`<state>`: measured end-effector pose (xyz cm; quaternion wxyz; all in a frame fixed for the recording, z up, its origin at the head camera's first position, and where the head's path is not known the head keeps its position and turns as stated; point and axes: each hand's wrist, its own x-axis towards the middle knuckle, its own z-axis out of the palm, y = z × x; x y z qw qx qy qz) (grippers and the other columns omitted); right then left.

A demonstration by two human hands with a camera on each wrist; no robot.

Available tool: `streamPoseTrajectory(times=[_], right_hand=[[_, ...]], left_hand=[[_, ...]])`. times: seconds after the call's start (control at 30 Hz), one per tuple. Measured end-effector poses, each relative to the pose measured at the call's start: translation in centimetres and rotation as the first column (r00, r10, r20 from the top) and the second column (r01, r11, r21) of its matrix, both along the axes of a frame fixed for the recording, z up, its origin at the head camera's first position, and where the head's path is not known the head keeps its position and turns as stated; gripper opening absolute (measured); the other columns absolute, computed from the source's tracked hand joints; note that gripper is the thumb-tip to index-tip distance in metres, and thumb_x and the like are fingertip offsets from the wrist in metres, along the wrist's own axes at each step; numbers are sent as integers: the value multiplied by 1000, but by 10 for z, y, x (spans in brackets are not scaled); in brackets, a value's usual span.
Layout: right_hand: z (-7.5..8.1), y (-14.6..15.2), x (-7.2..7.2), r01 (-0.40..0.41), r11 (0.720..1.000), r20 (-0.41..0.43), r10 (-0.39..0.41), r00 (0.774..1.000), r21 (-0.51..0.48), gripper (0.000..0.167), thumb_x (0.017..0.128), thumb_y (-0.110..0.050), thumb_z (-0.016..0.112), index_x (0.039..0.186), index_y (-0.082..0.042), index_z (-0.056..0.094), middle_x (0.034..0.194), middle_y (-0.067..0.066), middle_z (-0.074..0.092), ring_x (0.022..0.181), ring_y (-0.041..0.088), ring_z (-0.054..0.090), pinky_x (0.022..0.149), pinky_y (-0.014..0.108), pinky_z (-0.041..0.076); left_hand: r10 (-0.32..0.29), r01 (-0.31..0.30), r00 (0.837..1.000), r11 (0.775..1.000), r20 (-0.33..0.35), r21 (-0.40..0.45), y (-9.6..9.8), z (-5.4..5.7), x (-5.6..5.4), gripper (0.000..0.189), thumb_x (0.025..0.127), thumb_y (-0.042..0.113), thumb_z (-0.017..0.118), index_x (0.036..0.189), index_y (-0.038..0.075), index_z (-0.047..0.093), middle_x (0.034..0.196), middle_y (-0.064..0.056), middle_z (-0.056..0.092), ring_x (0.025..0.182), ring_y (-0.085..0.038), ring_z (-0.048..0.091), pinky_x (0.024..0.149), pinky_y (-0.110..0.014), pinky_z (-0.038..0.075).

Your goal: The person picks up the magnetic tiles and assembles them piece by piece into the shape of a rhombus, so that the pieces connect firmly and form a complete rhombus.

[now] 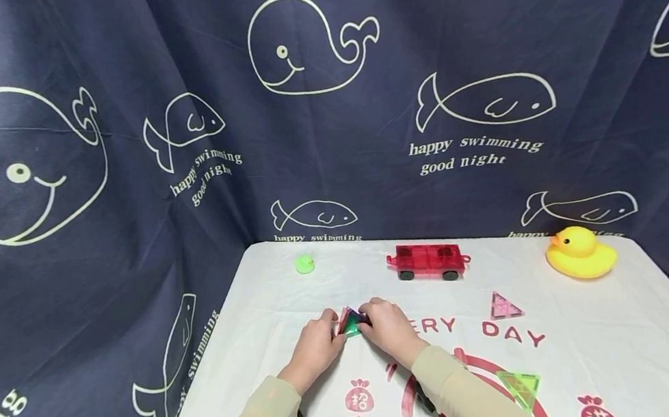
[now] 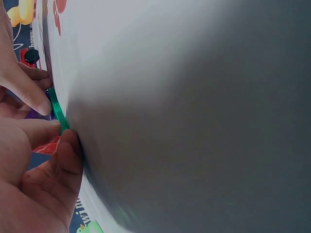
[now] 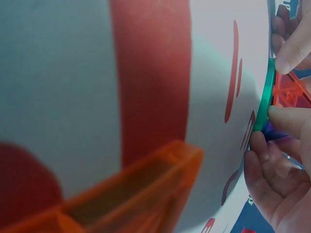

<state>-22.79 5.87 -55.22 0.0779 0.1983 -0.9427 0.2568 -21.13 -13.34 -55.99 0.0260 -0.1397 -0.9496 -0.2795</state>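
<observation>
Near the middle of the table, both hands pinch a small peaked build of translucent magnetic tiles. A green triangular tile [image 1: 352,325] faces the person, with a red tile [image 3: 287,93] on its left and a purple tile [image 3: 275,133] on its right. My left hand [image 1: 317,342] grips the left lower corner, thumb against the green edge. On the opposite side, my right hand [image 1: 388,326] holds the right corner, thumb on the green tile and fingers behind by the purple one. The fingers partly hide the side tiles. The green tile's bottom edge sits right at the tabletop.
A red wheeled car base [image 1: 428,261] stands behind, with a small green duck [image 1: 304,264] to its left and a yellow duck [image 1: 580,253] far right. Pink [image 1: 505,306] and lime triangular tiles [image 1: 522,388] lie right. An orange tile [image 3: 146,194] is close to the right wrist. Dark curtain surrounds the table.
</observation>
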Motion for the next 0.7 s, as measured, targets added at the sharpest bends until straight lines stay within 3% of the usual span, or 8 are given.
streamPoseTrajectory(times=[0.13, 0.4, 0.57, 0.7], right_hand=[[0, 5, 1, -26, 1000, 30, 26, 999, -15, 32, 88, -19, 86, 114, -4, 76, 102, 8, 71, 89, 22, 71, 84, 41, 58], [7, 29, 4, -79, 994, 126, 88, 988, -70, 45, 87, -14, 84, 128, -7, 70, 109, 5, 68, 92, 17, 66, 87, 40, 57], [12, 52, 6, -35, 996, 127, 46, 991, -81, 43, 87, -14, 84, 128, -8, 71, 114, 6, 69, 94, 18, 66, 89, 43, 56], [9, 71, 10, 35, 996, 111, -26, 994, -82, 39, 88, -15, 84, 124, -9, 73, 114, 4, 70, 95, 17, 67, 90, 43, 56]], left_hand=[[-1, 2, 1000, 1000, -5, 18, -2, -2, 2, 35, 90, 14, 81, 114, 6, 56, 66, 7, 54, 55, -7, 50, 53, -28, 43], [-16, 17, 998, 1000, -61, 11, -4, -1, 8, 33, 88, 13, 81, 89, 14, 47, 62, 9, 47, 55, -8, 45, 52, -28, 39], [-48, 47, 995, 999, -84, -8, -2, 2, 13, 34, 89, 14, 80, 82, 17, 47, 60, 10, 45, 55, -7, 43, 52, -27, 38], [-88, 87, 994, 996, -64, -27, 3, 3, 21, 33, 89, 15, 81, 81, 18, 50, 60, 12, 46, 54, -5, 44, 53, -26, 39]])
